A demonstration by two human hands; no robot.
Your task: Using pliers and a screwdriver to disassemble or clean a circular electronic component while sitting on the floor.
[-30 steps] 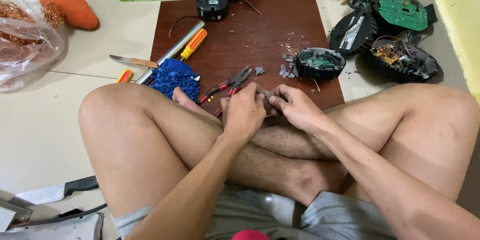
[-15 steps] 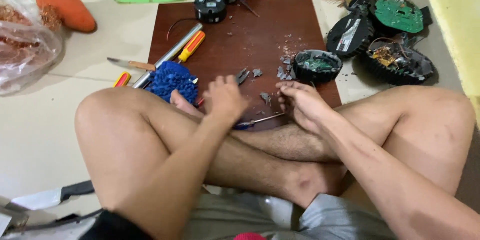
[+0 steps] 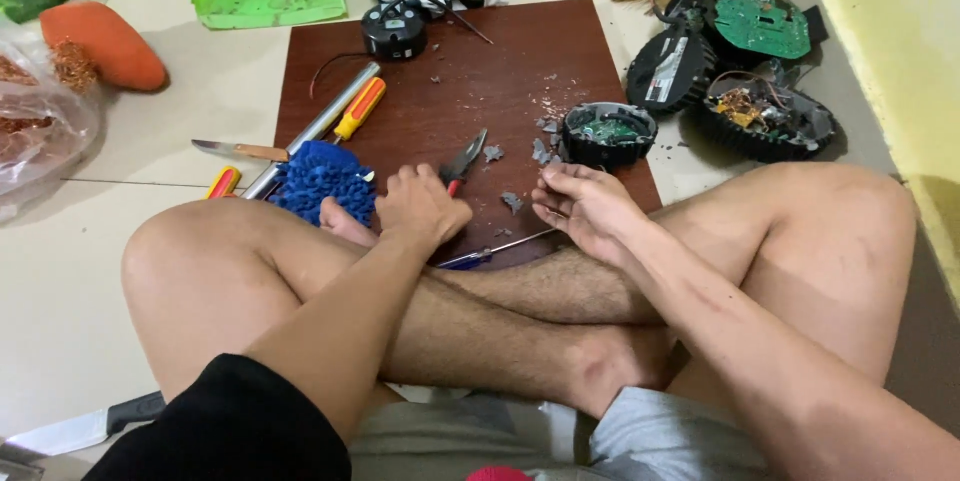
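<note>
While I sit cross-legged on the floor, my left hand rests closed over the red handles of the pliers on the brown board, their nose pointing away from me. My right hand hovers half-curled, fingers loosely together; whether it pinches a fragment I cannot tell. Grey plastic chips lie scattered between both hands. Just beyond the right hand sits the round black housing with its green circuit board exposed. Blue brush touches my left foot. Judgement: step in hand is breaking down the housing shell. A next grip would need the pliers lifted and the jaws opened onto the rim.
</note>
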